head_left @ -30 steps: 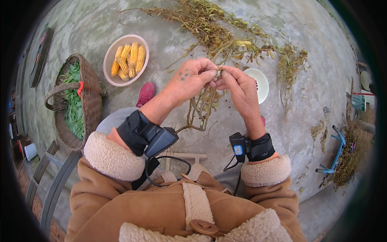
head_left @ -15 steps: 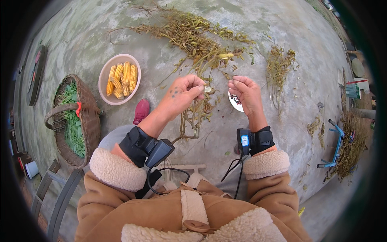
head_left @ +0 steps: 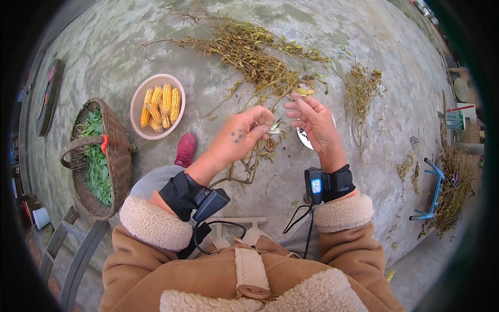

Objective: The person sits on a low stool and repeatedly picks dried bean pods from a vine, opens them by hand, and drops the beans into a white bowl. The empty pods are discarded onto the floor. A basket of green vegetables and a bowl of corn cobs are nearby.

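My left hand [head_left: 241,132] is closed, its thumb and fingers pinching a split bean pod [head_left: 274,129] whose pale inside shows. To its right, my right hand [head_left: 317,125] is raised with the fingers stretched out and apart, and I see nothing in them. A yellow pod [head_left: 304,92] is just beyond its fingertips; whether they touch cannot be made out. Partly behind the right hand lies a white dish [head_left: 311,145] with small dark beans. Dried bean stalks [head_left: 248,170] run below my left hand, which hides part of them.
A heap of dried bean plants [head_left: 249,49] lies ahead, with a smaller bunch [head_left: 360,88] at its right. On the left are a pink basin [head_left: 136,117] of corn cobs and a wicker basket [head_left: 118,171] of green leaves. A blue metal frame [head_left: 435,190] stands far right.
My right hand has opened from a pinch, its fingers spreading leftward. My left hand has moved slightly down and right, still holding the pod, which now shows more of its pale inside.
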Demonstrator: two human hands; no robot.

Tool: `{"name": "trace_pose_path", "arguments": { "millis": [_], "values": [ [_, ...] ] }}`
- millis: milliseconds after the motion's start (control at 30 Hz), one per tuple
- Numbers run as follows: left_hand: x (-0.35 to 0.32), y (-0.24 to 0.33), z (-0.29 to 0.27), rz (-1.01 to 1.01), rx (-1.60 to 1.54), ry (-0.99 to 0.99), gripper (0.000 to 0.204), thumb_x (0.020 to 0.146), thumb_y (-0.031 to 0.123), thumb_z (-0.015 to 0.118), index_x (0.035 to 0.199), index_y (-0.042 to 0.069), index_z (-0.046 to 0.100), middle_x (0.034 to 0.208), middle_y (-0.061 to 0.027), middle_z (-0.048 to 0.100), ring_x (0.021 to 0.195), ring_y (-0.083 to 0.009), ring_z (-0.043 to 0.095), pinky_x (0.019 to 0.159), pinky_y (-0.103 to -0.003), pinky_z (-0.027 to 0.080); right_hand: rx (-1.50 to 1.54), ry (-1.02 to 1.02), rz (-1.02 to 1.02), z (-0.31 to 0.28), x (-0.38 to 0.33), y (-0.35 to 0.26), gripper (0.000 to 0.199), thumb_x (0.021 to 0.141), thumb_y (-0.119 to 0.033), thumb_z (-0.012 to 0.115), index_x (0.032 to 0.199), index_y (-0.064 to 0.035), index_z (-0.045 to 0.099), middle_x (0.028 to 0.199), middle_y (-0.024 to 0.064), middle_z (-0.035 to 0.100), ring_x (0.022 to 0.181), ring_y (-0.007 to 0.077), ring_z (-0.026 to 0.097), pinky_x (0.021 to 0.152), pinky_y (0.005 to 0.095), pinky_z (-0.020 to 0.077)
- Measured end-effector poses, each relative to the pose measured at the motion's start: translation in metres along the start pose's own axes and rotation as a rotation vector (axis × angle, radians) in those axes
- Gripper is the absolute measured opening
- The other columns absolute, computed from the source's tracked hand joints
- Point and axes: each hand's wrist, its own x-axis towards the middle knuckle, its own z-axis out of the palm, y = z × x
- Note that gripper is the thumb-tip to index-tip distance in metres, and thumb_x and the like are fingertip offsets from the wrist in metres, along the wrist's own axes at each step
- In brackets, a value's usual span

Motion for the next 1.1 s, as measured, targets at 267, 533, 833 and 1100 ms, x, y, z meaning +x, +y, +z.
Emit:
{"name": "trace_pose_path", "arguments": {
  "millis": [267, 533, 833, 1100],
  "values": [
    [-0.007, 0.002, 0.007, 0.195, 0.301, -0.147, 0.009, 0.083, 0.001, 0.051, 0.091, 0.003, 0.054, 0.078, -0.0063, 0.059, 0.072, -0.0123, 0.056, 0.063, -0.026, 0.044, -0.080, -0.027, -0.018, 0.044, -0.027, -0.005, 0.035, 0.083, -0.011, 0.057, 0.114, 0.0000, 0.047, 0.086, 0.0100, 0.063, 0.072, 0.0135, 0.061, 0.060, 0.0238, 0.0491],
    [-0.011, 0.017, -0.002, 0.504, 0.391, 0.194, 0.018, 0.081, 0.005, 0.054, 0.099, 0.005, 0.054, 0.099, -0.0108, 0.059, 0.091, -0.0240, 0.057, 0.076, -0.033, 0.044, -0.163, 0.047, -0.124, 0.037, -0.039, -0.019, 0.037, 0.082, -0.007, 0.054, 0.117, 0.0007, 0.045, 0.078, 0.0057, 0.061, 0.067, 0.0093, 0.057, 0.059, 0.0217, 0.0474],
    [0.004, -0.003, -0.007, -0.172, -0.181, 0.405, 0.049, 0.080, 0.021, 0.061, 0.121, 0.001, 0.042, 0.126, -0.0162, 0.040, 0.121, -0.0251, 0.034, 0.098, -0.037, 0.029, -0.048, -0.055, -0.205, 0.024, -0.034, -0.025, 0.034, 0.083, -0.005, 0.052, 0.117, 0.0000, 0.047, 0.077, 0.0051, 0.061, 0.069, 0.0090, 0.057, 0.057, 0.0199, 0.0466],
    [0.004, 0.003, -0.007, -0.001, -0.328, 0.210, 0.040, 0.079, 0.019, 0.064, 0.111, 0.000, 0.050, 0.100, -0.0052, 0.056, 0.090, -0.0102, 0.052, 0.078, -0.024, 0.043, -0.046, -0.087, -0.203, 0.028, -0.037, -0.025, 0.034, 0.084, -0.005, 0.052, 0.117, -0.0007, 0.048, 0.077, 0.0048, 0.061, 0.069, 0.0089, 0.057, 0.058, 0.0192, 0.0454]
  ]
}}
